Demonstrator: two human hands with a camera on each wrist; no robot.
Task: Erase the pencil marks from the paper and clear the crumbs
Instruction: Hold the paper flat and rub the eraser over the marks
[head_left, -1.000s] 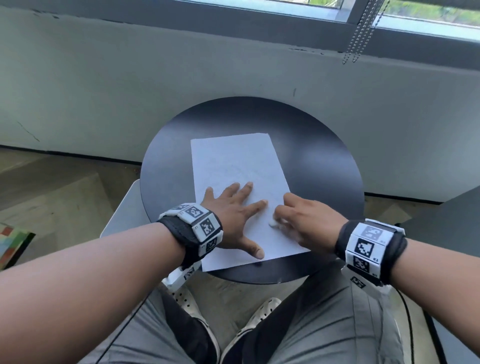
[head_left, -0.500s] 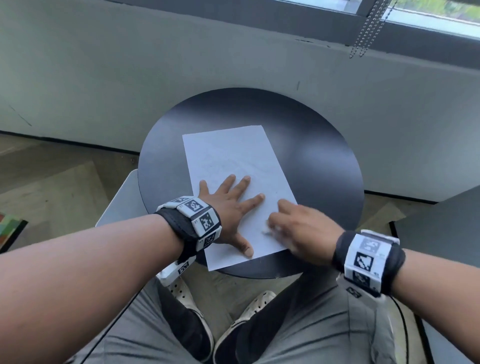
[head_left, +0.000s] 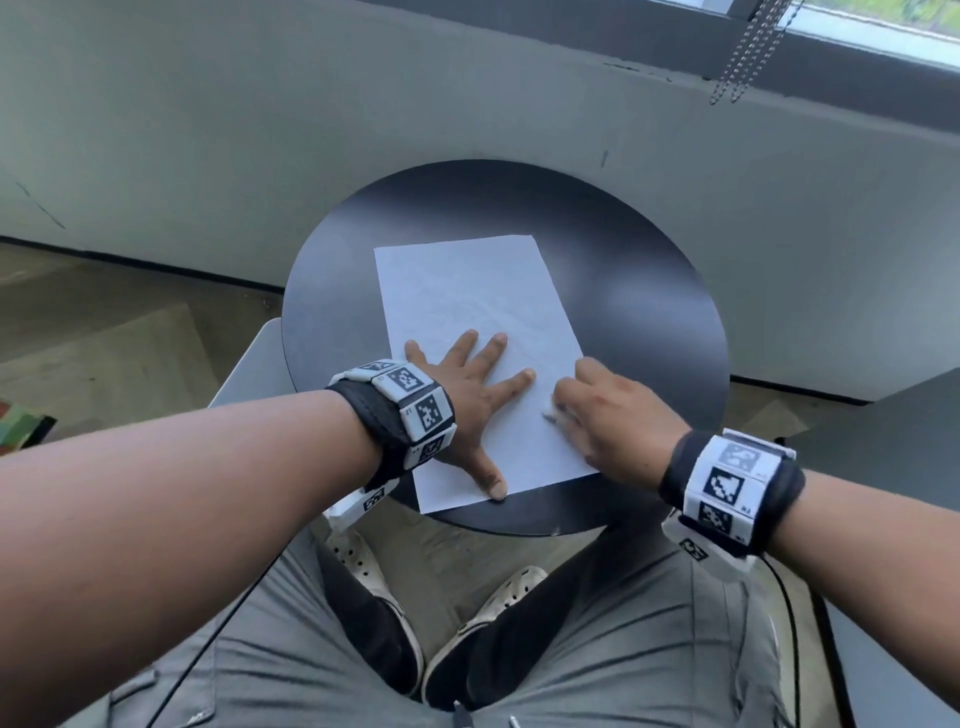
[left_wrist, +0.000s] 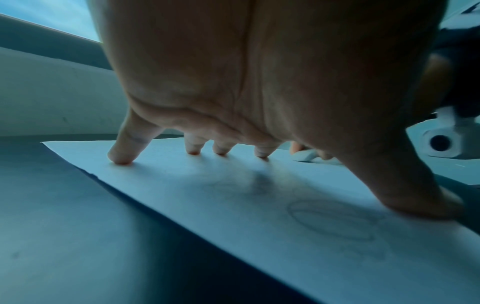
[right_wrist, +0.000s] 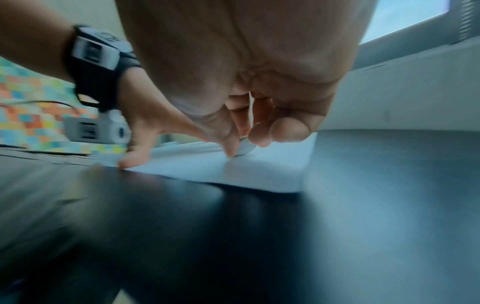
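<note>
The paper (head_left: 467, 332) lies on the round black table (head_left: 649, 312), its near half pinned by the left hand (head_left: 467, 400), all 5 fingers spread flat. Just right of it, the right hand (head_left: 608, 421) pinches a white eraser (left_wrist: 305, 155) against the sheet's right edge; faint pencil ovals (left_wrist: 335, 220) show near the left thumb.

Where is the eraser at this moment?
The white eraser is pinched in the right hand and pressed on the paper near its right edge, just right of the left hand that rests spread on the sheet.
</note>
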